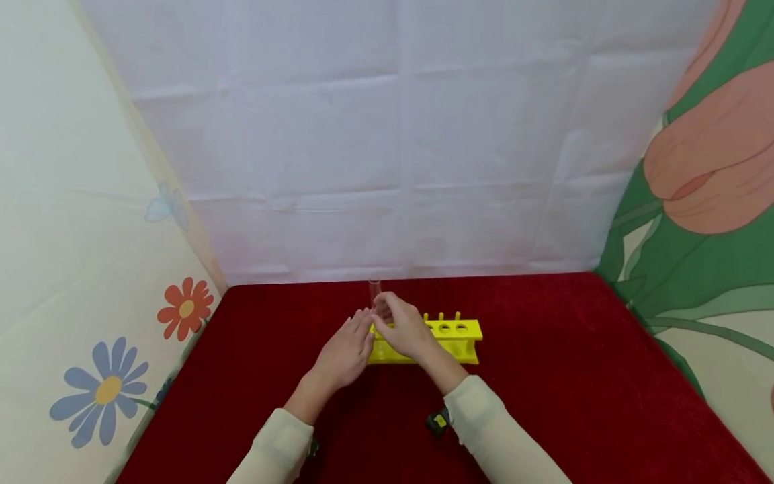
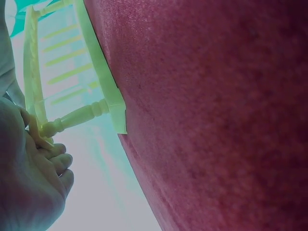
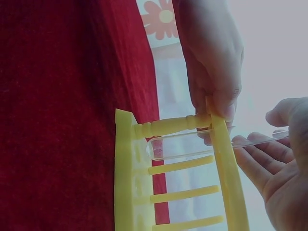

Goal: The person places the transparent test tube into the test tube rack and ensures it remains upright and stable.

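A yellow test tube rack (image 1: 453, 346) stands on the red cloth. Its left end is gripped by my left hand (image 1: 345, 349), with the thumb and fingers around the end of the upper plate (image 3: 233, 192). In the rack's end hole near that hand is a clear glass test tube (image 3: 180, 144), upright, its rim above the rack in the head view. My right hand (image 3: 293, 183) is beside the tube's upper part, fingers extended behind it and thumb apart from it. The left wrist view shows the left fingers (image 2: 60, 163) curled at the rack's corner.
Red cloth (image 1: 574, 376) covers the table. A small black object with a yellow label (image 1: 437, 422) lies near the right sleeve, and another small dark thing (image 1: 312, 449) is partly hidden by the left sleeve. A white backdrop (image 1: 338, 148) hangs behind.
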A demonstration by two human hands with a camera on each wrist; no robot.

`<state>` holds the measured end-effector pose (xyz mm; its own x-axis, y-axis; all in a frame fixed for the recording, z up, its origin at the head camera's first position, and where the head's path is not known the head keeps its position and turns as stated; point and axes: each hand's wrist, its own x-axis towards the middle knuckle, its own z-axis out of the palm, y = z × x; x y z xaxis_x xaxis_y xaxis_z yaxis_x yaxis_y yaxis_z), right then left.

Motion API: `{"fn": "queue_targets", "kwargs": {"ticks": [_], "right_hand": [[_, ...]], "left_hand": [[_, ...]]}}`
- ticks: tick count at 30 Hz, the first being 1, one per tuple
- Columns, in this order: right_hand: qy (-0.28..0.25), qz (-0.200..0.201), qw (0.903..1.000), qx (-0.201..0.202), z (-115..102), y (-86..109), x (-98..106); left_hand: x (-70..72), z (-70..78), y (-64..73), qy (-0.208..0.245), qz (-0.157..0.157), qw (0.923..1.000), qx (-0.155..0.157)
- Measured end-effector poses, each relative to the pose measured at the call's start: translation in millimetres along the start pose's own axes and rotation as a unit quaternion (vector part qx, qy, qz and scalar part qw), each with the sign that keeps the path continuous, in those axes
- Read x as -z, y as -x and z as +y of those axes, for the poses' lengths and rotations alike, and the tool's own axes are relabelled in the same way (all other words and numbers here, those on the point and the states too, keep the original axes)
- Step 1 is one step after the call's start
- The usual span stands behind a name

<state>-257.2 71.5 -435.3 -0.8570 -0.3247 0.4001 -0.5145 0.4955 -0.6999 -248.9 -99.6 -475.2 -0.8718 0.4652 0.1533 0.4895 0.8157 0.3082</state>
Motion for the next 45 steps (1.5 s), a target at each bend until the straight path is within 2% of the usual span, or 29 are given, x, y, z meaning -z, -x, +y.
{"fn": "queue_targets", "kwargs": {"ticks": [8, 20, 31, 45], "right_hand": [[0.000, -0.010, 0.9999, -0.004, -0.3, -0.1, -0.2], [0.010, -0.011, 0.9999, -0.003, 2.2, 1.9, -2.6], [0.019, -0.011, 0.9997, 0.010, 3.4, 3.8, -2.3], [0.016, -0.019, 0.9997, 0.001, 6.0, 4.7, -2.8]], "left_hand": [[1.0, 0.1, 0.0, 0.006, 0.004, 1.0000, -0.002], [-0.7, -0.4, 0.4, 0.004, -0.006, 1.0000, 0.004], [1.1, 0.2, 0.5, -0.004, -0.005, 1.0000, -0.003], [0.4, -1.2, 0.2, -0.004, 0.000, 1.0000, -0.007]]}}
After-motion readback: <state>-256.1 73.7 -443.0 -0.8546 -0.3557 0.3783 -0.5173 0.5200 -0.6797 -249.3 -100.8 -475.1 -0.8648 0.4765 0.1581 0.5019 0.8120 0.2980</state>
